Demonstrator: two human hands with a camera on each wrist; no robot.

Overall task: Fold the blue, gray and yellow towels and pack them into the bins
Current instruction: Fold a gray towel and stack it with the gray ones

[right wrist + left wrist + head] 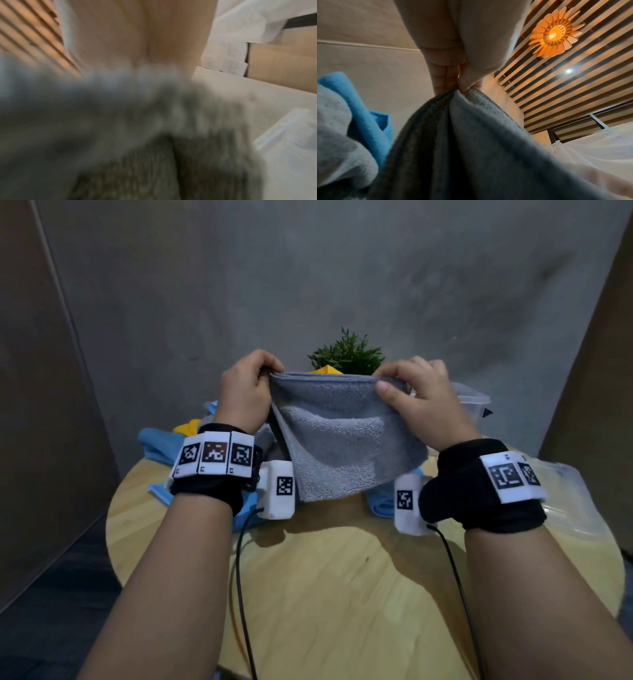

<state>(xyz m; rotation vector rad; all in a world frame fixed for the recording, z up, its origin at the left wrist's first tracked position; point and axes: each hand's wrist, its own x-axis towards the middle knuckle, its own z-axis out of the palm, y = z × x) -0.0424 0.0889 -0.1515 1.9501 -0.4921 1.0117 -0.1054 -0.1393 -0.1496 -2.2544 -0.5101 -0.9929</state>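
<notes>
Hanging in the air above the round pale wooden table [342,594], the gray terry towel [346,436] is doubled over, its top edge stretched level between both hands and its lower edge clear of the tabletop. The left hand [245,392] pinches the towel's left top corner; from the left wrist view the fingers [443,75] and thumb close tightly on the bunched gray cloth [471,148]. The right hand [421,402] grips the right top corner, thumb laid over the near face of the fabric; its wrist view is badly blurred, so only gray pile [120,128] below a palm [137,33] can be made out, and the finger positions there cannot be told.

Crumpled light blue towels [154,443] lie on the far left of the table, with a bit of yellow towel [186,428] among them, and another blue fold [383,505] rests under the raised gray one. Behind the held edge a yellow peak of cloth [327,369] shows in front of a small green leafy plant [347,354]. At the far right sits a clear plastic bin [471,400]; a second clear plastic container [568,508] lies nearer on the right.
</notes>
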